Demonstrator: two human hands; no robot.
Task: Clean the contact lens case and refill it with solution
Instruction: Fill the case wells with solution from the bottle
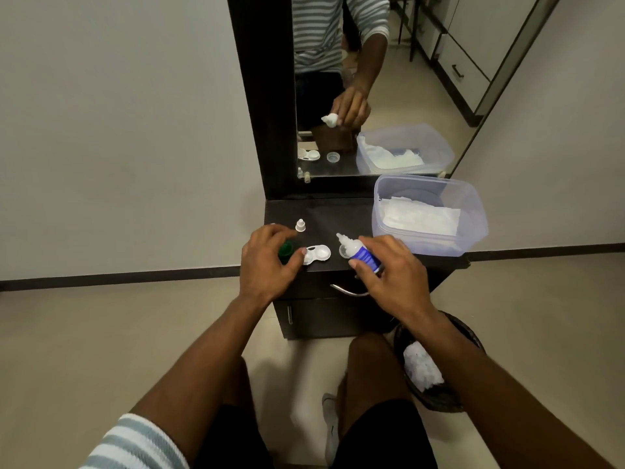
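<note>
Your right hand [382, 275] grips the light, squeezable bottle [360, 253] mid-body, while your left hand [267, 255] pinches the small, slippery case [318, 253] by its edge.

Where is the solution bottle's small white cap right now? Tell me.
In the head view, the small white cap stands on the dark cabinet top, left of centre, just beyond the left hand and behind the lens case.

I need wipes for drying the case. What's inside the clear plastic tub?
The plastic tub holds white tissue sheets lying flat along its bottom. Anything beneath the sheets is covered and cannot be seen.
</note>
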